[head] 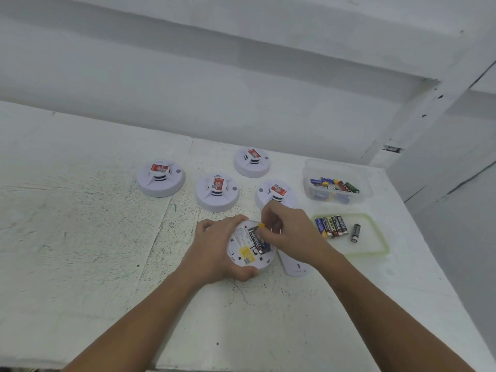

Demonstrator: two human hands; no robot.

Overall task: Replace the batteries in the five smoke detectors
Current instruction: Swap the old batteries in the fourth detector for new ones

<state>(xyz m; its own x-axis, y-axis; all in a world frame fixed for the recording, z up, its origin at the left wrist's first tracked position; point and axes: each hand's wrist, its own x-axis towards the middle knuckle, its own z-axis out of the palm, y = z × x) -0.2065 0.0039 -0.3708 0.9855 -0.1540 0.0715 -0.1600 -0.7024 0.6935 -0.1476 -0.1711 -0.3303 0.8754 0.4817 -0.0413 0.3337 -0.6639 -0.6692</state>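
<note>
While the left hand (214,251) curls round the rim of the upturned detector (241,257) near the middle of the bench (80,237), the right hand (287,226) pinches the yellow-tipped end of a battery (261,225) over the open bay. A seated battery (257,241) lies there, its long axis running away from the person, the far end tilted slightly left. A loose cover (294,267) lies just right of the detector, under the right wrist. Four more detectors (217,193) stand beyond, domes up. A green-rimmed lid (375,248) carrying spare batteries (331,226) and a clear tub (338,167) sit near the bench's right edge; wide bare bench opens to the left and toward the person
</note>
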